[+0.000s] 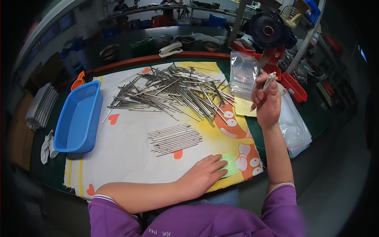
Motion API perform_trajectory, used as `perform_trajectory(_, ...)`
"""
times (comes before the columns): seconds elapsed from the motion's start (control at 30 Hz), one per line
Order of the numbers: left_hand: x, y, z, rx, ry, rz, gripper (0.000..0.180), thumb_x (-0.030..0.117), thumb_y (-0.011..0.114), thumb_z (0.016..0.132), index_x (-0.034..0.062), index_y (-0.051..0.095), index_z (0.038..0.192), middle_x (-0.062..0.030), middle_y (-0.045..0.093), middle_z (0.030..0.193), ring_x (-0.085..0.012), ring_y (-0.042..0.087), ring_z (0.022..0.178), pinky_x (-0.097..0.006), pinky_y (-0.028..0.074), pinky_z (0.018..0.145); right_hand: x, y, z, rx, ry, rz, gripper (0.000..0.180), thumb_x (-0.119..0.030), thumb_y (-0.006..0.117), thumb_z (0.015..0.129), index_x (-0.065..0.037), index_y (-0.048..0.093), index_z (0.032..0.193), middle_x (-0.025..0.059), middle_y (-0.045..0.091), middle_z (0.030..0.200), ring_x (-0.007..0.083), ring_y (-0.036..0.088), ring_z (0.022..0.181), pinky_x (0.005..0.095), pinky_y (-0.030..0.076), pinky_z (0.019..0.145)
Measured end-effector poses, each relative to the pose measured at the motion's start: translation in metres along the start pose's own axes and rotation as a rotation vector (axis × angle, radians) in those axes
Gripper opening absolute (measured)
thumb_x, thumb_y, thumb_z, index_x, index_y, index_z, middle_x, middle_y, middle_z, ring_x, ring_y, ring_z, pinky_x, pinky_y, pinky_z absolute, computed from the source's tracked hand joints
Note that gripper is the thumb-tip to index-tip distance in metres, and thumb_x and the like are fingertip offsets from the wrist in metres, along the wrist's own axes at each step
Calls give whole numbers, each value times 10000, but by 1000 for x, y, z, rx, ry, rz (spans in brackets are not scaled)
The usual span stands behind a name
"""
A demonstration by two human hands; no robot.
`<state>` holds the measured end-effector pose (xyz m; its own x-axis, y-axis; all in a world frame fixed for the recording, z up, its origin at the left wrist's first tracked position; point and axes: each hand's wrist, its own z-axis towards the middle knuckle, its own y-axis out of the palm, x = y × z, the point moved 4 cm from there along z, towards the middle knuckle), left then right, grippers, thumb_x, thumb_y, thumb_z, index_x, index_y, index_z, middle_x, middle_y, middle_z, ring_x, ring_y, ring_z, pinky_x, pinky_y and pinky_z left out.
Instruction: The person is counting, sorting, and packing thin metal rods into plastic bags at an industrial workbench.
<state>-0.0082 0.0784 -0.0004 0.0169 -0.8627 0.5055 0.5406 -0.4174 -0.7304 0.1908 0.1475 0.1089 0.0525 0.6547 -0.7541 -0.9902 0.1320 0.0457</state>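
My left hand (203,173) lies flat with its fingers stretched over a small green paper slip (230,166) on the patterned cloth (122,150). Raised at the right, above the edge of the cloth, my right hand (267,100) is closed round a slim, whitish pen (270,80). Beyond my left hand, a neat group of silver metal rods (174,138) lies side by side. Farther back spreads a large, tangled heap of similar rods (169,89), pointing many ways.
A blue plastic basket (79,118) stands at the left. Clear plastic bags (243,71), a yellow paper note (244,106) and a red bin (293,87) lie around my right hand. A white stapler (171,49) and a dark fan (269,31) are at the back.
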Motion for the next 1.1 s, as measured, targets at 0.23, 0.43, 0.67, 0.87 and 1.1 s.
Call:
perform_trajectory(0.23, 12, 1, -3, -10, 26, 290, 375, 107, 519, 740, 6, 540, 1100, -142, 509, 1087, -321, 433, 1141, -395, 424, 889, 7, 48, -40, -59, 64, 356, 340, -408, 456, 913, -68, 464, 931, -16, 360, 654, 57, 324, 563, 183, 284, 481)
perform_trajectory(0.43, 11, 5, -5, -111, -63, 258, 401, 87, 513, 735, -22, 514, 1121, -168, 512, 1075, -329, 461, 1100, -354, 463, 834, -5, -5, -88, 462, -21, 607, 405, -411, 446, 908, -92, 403, 663, 33, 428, 760, 73, 335, 530, 188, 313, 455)
perform_trajectory(0.67, 25, 13, -10, -80, 10, 377, 456, 208, 595, 753, -62, 488, 1105, -224, 468, 1171, -384, 425, 1140, -418, 420, 907, 5, -48, -148, 279, 360, 691, 477, -452, 281, 946, -66, 558, 894, 81, 552, 737, 62, 380, 481, 166, 318, 425)
perform_trajectory(0.87, 27, 12, -14, -271, 10, 462, 608, 289, 668, 705, -86, 440, 1125, -268, 388, 1237, -422, 336, 1206, -470, 304, 1010, -11, -38, -99, 440, 306, -188, 336, -285, 380, 961, -55, 503, 1172, 125, 625, 1011, 76, 587, 725, 187, 475, 631)
perform_trajectory(1.1, 24, 12, -7, -272, 19, 350, 643, 241, 685, 691, -84, 400, 1167, -263, 350, 1274, -421, 304, 1229, -476, 275, 1028, 19, -59, -70, -71, 6, -1252, 211, -46, 652, 697, -62, 600, 900, 120, 605, 862, 311, 565, 867, 376, 447, 784)
